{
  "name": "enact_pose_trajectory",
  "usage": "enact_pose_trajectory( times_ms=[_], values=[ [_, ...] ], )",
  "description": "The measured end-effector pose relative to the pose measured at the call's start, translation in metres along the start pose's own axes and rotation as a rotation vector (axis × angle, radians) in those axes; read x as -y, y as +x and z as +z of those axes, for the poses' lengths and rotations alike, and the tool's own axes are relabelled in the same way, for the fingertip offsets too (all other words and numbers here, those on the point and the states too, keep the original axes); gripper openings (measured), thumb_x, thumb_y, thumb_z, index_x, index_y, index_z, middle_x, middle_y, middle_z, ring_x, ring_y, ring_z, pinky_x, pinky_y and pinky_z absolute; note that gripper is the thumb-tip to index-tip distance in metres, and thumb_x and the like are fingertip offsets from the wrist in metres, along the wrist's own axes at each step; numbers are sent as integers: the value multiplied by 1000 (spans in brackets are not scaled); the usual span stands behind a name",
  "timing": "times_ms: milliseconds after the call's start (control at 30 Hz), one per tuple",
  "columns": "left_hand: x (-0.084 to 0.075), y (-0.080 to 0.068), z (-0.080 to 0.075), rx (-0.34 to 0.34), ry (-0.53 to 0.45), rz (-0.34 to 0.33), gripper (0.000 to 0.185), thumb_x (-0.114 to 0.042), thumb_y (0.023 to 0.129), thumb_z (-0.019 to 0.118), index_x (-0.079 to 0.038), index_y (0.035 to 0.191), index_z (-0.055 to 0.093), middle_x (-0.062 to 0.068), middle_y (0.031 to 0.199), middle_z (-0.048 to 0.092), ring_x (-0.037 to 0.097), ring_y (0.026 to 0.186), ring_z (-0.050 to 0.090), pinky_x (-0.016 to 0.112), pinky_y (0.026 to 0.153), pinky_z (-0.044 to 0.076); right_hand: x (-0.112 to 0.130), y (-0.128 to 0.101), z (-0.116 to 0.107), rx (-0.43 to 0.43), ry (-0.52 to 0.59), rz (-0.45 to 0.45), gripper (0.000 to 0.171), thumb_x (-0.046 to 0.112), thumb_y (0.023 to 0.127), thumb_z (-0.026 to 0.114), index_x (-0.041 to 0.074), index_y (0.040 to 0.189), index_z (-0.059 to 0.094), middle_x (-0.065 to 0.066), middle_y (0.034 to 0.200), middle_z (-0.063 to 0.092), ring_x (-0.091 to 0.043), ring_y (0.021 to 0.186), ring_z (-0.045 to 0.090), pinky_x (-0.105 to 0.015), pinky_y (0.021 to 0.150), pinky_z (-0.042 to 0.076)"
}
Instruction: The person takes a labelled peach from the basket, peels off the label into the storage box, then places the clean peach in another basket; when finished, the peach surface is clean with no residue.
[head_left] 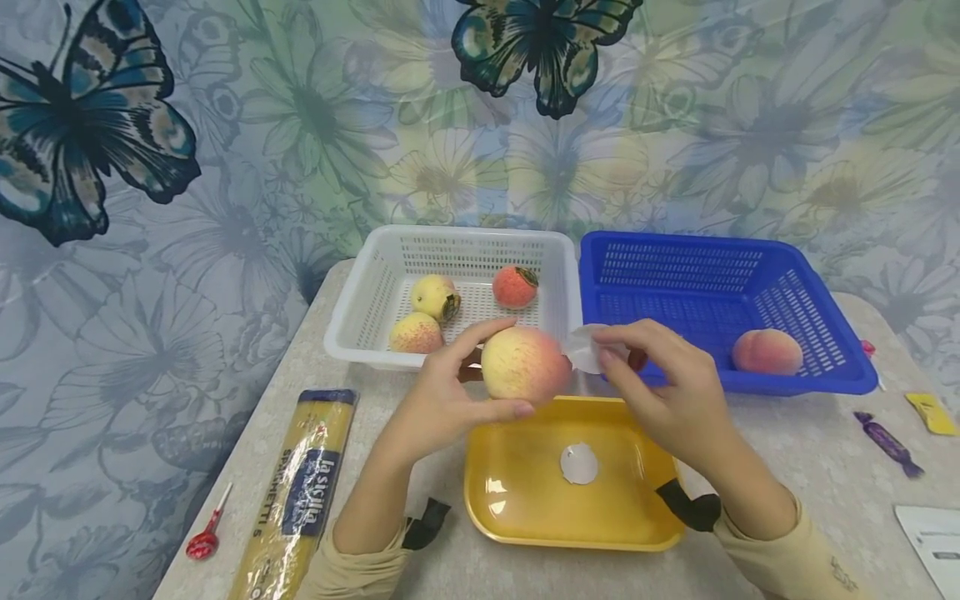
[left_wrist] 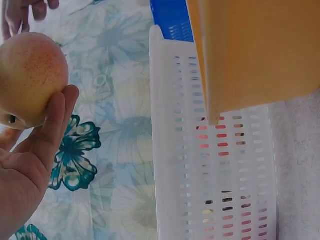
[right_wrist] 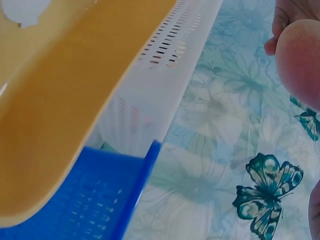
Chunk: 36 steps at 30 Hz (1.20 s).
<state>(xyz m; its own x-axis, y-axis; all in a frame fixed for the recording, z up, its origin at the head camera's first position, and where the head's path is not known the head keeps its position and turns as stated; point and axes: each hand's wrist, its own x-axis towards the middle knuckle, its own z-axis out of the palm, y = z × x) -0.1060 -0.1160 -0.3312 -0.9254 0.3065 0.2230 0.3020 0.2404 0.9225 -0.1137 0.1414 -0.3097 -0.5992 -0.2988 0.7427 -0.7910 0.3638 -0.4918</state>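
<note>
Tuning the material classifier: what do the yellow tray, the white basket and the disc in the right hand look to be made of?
Yellow tray: likely moulded plastic, glossy; it shows bright glare spots.
White basket: plastic, duller finish, walls of moulded slots.
Disc, pinched by the right hand: thin, whitish, translucent; probably paper or film, hard to tell.

Mostly plastic on a matt, speckled table (head_left: 360, 575).

I see a glossy yellow plastic tray (head_left: 517, 500), perforated plastic baskets, white (head_left: 360, 317) and blue (head_left: 825, 292), at its 12 o'clock, a matt, fuzzy-looking peach (head_left: 523, 364), crinkly clear film on the spaghetti (head_left: 296, 492) at 9 o'clock, and printed cloth backdrop (head_left: 247, 125).
</note>
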Motion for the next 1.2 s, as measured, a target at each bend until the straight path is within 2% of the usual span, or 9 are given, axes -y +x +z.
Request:
enact_pose_trajectory(
  times_ms=[133,300,433,567,800,933,1200],
  values=[
    [2,0,-5,-21,2,-11,81,-21,70,91,-32,140,51,-7,134,59,15,112,61,36,93,55,-2,-10,-8,19,3,53,35,-12,76,74,6,106,75,-3,87,71,-4,75,53,-15,67,45],
    [5,0,-10,-35,0,-7,80,-20,72,90,-32,140,51,-8,135,58,16,114,60,39,94,55,-3,-26,-19,66,-22,170,41,-13,72,79,8,106,74,1,84,69,-3,76,54,-13,69,46],
    [5,0,-13,-39,-10,-17,79,-19,72,90,-31,140,51,-7,135,57,17,113,60,39,94,55,-8,-41,-25,125,-76,276,39,-7,75,80,13,108,74,8,80,65,-1,75,54,-11,70,45],
    [5,1,-15,-45,-13,-15,80,-17,72,90,-28,141,51,-5,136,56,18,112,60,37,93,56,-14,-57,-28,201,-80,359,34,0,79,80,18,106,73,11,81,63,-2,74,55,-13,68,45],
    [5,1,-18,-50,-17,-4,81,-16,73,89,-25,143,50,-3,137,56,18,113,60,37,93,56,-22,-79,-25,462,21,440,24,13,86,77,25,106,70,16,74,58,-2,66,52,-19,58,45],
    [5,2,-20,-53,-22,-16,81,-16,73,89,-26,143,49,-3,137,55,18,113,59,40,94,55,-25,-85,-19,569,67,468,17,20,88,75,26,103,70,16,71,54,-2,63,49,-20,54,43],
    [6,2,-21,-56,-37,-27,81,-15,73,89,-26,142,49,-2,137,56,20,112,60,42,94,55,-27,-95,-7,788,152,461,14,27,89,75,24,101,69,16,79,54,1,74,50,-19,63,45]
  ],
)
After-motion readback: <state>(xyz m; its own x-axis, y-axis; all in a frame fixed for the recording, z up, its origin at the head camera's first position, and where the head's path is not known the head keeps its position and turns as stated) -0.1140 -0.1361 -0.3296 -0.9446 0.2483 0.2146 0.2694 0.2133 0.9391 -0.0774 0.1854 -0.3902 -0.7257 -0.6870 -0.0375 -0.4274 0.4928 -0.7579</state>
